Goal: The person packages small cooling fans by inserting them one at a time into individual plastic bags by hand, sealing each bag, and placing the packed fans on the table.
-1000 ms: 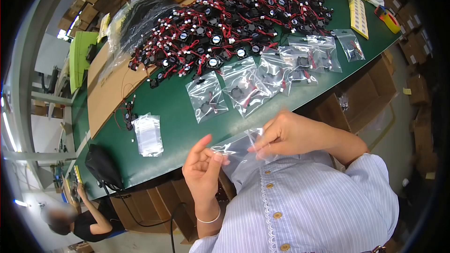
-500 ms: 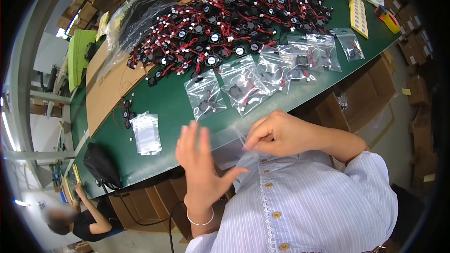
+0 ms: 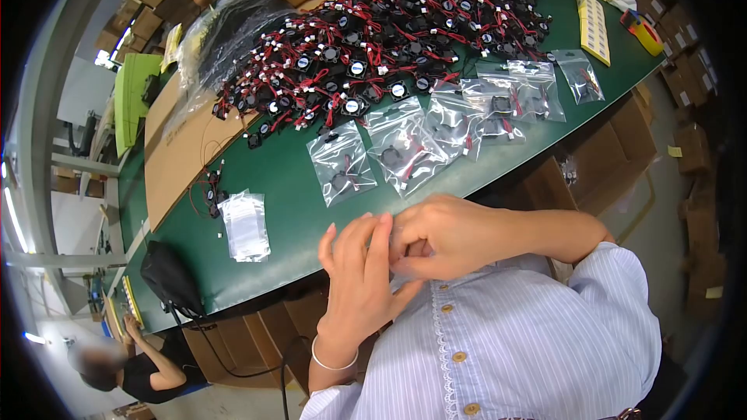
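Note:
My right hand (image 3: 440, 237) is closed, with its fingertips pinched together in front of my shirt. The clear zip bag it held a moment ago is now mostly hidden behind the hands. My left hand (image 3: 358, 276) is against the right fingertips, its fingers stretched up and thumb apart. Just beyond the hands, on the green table (image 3: 296, 241), are filled clear bags (image 3: 342, 165) (image 3: 405, 148) with small black fans and red wires inside. A stack of flat clear zip bags (image 3: 246, 225) lies to the left.
A large heap of black fans with red wires (image 3: 389, 39) covers the far table. Cardboard (image 3: 175, 144) lies under its left side. A black pouch (image 3: 167, 276) is at the left edge; open cartons (image 3: 607, 152) stand below. Two other people work nearby.
My left hand has moved right and come against my right hand. The right hand has shifted slightly left and down, and the clear bag in it is now mostly covered.

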A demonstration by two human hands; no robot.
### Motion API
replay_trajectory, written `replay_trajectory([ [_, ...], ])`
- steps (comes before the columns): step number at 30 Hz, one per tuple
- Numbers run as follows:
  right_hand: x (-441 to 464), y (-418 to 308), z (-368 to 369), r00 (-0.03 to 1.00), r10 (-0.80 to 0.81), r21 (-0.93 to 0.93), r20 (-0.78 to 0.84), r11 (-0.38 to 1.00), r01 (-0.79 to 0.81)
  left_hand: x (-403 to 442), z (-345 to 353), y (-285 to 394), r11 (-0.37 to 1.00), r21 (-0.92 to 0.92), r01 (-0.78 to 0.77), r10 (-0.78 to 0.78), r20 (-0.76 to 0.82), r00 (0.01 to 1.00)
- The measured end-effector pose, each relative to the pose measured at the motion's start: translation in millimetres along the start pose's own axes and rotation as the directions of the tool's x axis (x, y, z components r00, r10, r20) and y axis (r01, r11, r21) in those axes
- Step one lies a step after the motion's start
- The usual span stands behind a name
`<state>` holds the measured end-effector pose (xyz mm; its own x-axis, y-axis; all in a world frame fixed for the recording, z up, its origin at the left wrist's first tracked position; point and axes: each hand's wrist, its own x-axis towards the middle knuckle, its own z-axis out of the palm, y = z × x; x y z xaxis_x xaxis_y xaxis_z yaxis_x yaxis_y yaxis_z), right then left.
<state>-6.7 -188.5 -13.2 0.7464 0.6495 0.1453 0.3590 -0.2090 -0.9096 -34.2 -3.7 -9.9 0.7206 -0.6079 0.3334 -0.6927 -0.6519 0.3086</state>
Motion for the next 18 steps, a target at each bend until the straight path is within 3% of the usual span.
replay_trajectory([
  [3,11.1,-5.7,2.0,1.0,0.016,-0.027,-0.021,0.999,-0.017,-3.5,0.0,-7.8,0.997,0.001,-0.083,0.083,-0.098,0.992],
  [5,17.4,-7.5,4.1,0.999,-0.006,-0.068,-0.037,0.998,0.003,-3.0,-4.7,-10.9,0.995,-0.098,0.001,-0.014,-0.126,0.992],
  [8,29.0,-6.6,7.9,0.995,-0.056,-0.12,-0.078,0.992,0.047,-10.6,-4.9,-26.0,0.992,-0.128,0.011,-0.03,-0.147,0.989],
  [10,42.1,-4.4,7.8,0.96,-0.258,-0.14,-0.111,0.96,0.242,-14.4,-11.1,-32.7,0.99,-0.121,0.073,-0.094,-0.172,0.981],
  [11,53.1,-4.9,2.5,0.958,-0.266,-0.142,-0.109,0.958,0.249,-16.6,-14.7,-36.5,0.983,-0.122,0.133,-0.156,-0.194,0.969],
  [13,90.5,-8.1,-20.6,0.997,-0.082,-0.117,0.004,0.99,0.081,-23.8,-19.4,-51.4,0.957,-0.091,0.277,-0.29,-0.214,0.933],
  [15,145.7,8.6,-32.5,0.973,-0.185,-0.508,-0.137,0.856,0.091,-28.8,-10.5,-74.8,0.917,-0.031,0.398,-0.395,-0.202,0.896],
  [17,196.6,38.0,-34.8,0.962,-0.194,-0.685,-0.191,0.729,0.011,-30.8,-0.6,-90.6,0.9,-0.004,0.435,-0.43,-0.166,0.888],
  [18,203.7,32.7,-39.7,0.959,-0.209,-0.688,-0.19,0.725,0.022,-29.6,0.1,-96.4,0.885,0.021,0.466,-0.461,-0.117,0.88],
])
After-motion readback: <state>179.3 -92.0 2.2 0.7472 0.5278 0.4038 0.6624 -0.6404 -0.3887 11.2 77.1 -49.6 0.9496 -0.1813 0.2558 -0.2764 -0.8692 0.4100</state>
